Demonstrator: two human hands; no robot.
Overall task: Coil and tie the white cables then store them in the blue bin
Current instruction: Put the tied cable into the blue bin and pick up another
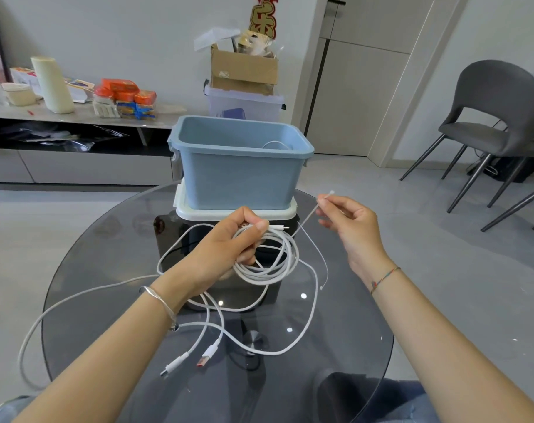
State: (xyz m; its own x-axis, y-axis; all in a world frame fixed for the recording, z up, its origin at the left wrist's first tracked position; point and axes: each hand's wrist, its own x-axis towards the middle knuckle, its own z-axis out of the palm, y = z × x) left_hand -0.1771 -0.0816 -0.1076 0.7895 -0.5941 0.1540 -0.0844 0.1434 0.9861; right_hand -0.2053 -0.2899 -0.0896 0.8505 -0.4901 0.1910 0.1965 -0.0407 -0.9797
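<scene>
Round glass table (351, 331): left hand (223, 242) grips a coiled white cable (272, 270), right hand (348, 221) pinches a cable tie (308, 218). A loose cable (76, 296) sprawls untied toward the near edge, and one loop (275, 144) already lies in the blue bin (235, 178) at the far edge.

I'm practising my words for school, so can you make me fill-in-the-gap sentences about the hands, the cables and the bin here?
1. The left hand grips a coiled cable coloured ____.
2. The right hand pinches a thin tie above the round table, whose top is made of ____.
3. The bin behind both hands is coloured ____.

Missing words: white, glass, blue.
</scene>
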